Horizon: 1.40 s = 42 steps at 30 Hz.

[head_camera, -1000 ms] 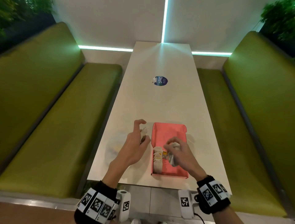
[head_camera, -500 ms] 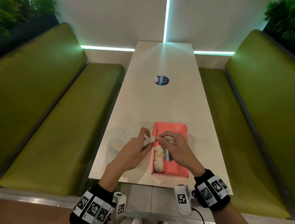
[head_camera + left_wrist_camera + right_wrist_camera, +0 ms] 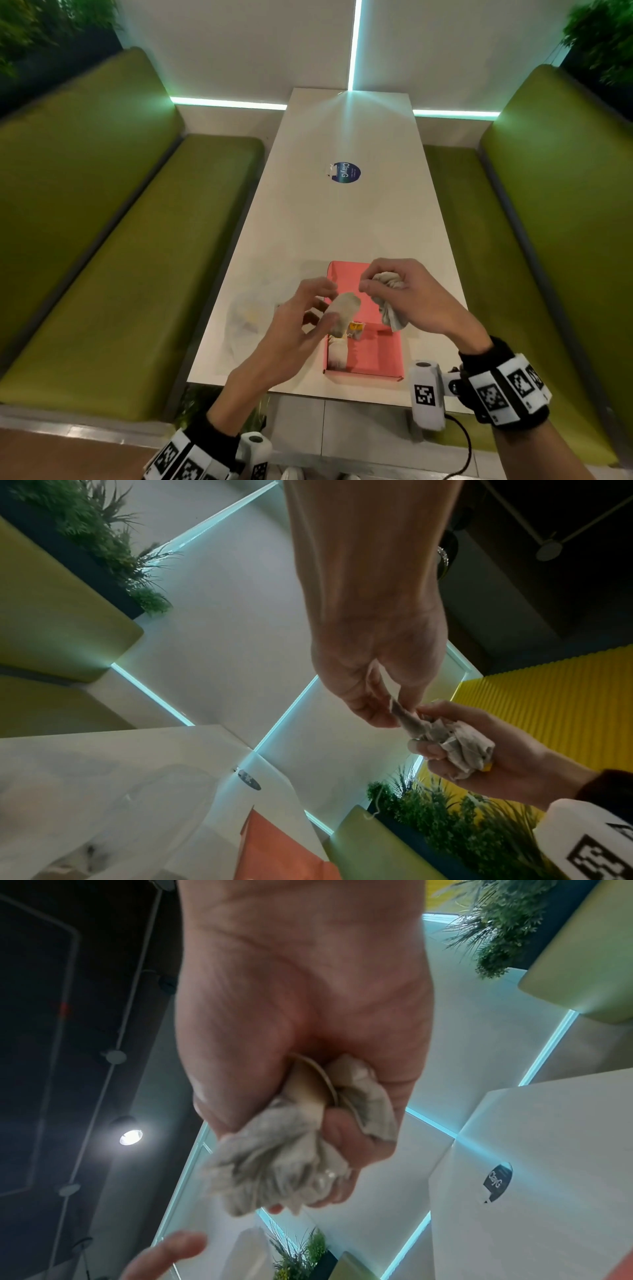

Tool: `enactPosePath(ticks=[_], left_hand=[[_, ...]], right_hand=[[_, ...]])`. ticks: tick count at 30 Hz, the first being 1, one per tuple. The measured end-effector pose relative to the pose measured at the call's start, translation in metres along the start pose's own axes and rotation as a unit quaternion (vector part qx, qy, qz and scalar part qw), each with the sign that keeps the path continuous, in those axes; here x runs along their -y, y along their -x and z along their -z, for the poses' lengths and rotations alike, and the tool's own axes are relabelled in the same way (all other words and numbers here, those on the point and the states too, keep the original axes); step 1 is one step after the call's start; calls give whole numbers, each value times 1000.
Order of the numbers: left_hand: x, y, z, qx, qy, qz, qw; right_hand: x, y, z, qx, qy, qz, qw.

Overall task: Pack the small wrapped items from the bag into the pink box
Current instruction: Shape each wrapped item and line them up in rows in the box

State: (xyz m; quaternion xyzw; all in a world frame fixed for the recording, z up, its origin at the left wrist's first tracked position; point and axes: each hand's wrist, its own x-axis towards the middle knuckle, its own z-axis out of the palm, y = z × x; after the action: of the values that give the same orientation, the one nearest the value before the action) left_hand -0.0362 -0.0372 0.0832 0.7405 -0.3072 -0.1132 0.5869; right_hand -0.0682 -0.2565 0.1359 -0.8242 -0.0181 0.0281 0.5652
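The pink box [image 3: 376, 346] lies open on the white table [image 3: 342, 222], near its front edge. A wrapped item [image 3: 338, 354] and a yellow tag [image 3: 355, 327] lie in the box's left part. My left hand [image 3: 327, 305] pinches one pale wrapped item [image 3: 344, 313] over the box's left edge; the left wrist view shows this item [image 3: 405, 719] between thumb and fingers. My right hand [image 3: 371, 287] grips a crumpled bunch of wrapped items [image 3: 388, 299] above the box, the bunch [image 3: 274, 1164] filling its fist. The clear bag [image 3: 251, 308] lies flat left of the box.
Green benches [image 3: 120, 240] run along both sides of the narrow table. A round blue sticker [image 3: 346, 173] sits on the tabletop farther back. Plants stand behind the bench backs, and a wall closes the far end.
My left hand came from the bag to the right hand with one wrapped item. My right hand rose out of the box with its bunch; both hands now hover higher, close together.
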Motion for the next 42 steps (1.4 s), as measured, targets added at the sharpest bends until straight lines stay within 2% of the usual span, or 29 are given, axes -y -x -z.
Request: enactPosePath(ticks=[5, 11, 14, 16, 20, 22, 24, 27, 31, 33, 36, 39, 42], left_hand=[[-11, 0, 0, -13, 21, -39, 999], [-23, -5, -6, -118, 156, -19, 980], [-20, -8, -9, -162, 139, -1, 977], [-14, -8, -10, -175, 93, 0, 980], [4, -1, -10, -159, -37, -33, 986], [13, 4, -10, -138, -66, -37, 987], [18, 11, -12, -107, -63, -33, 992], [18, 18, -15, -54, -36, -29, 997], [13, 24, -20, -14, 7, -18, 1000], [12, 25, -24, -13, 24, -6, 1000], [13, 27, -27, -28, 54, 19, 998], [17, 31, -29, -44, 81, 44, 995], [21, 33, -31, -47, 82, 50, 994]], right_hand=[[-1, -5, -1, -13, -9, 21, 1000], [-24, 2, -38, -62, -51, 14, 997], [-37, 14, -67, -53, -77, -19, 995], [-41, 24, -79, -32, -51, -21, 998], [-32, 42, -73, 3, 24, -3, 1000], [-25, 45, -61, 10, 67, 6, 998], [-20, 44, -47, 19, 140, 27, 990], [-9, 38, -27, 17, 269, 65, 961], [1, 27, -11, 16, 355, 98, 930], [-2, 22, -10, 17, 349, 101, 932], [-18, 18, -14, -12, 240, 85, 967], [-47, 21, -25, -8, 127, -18, 992], [-78, 30, -37, 59, 138, -86, 985]])
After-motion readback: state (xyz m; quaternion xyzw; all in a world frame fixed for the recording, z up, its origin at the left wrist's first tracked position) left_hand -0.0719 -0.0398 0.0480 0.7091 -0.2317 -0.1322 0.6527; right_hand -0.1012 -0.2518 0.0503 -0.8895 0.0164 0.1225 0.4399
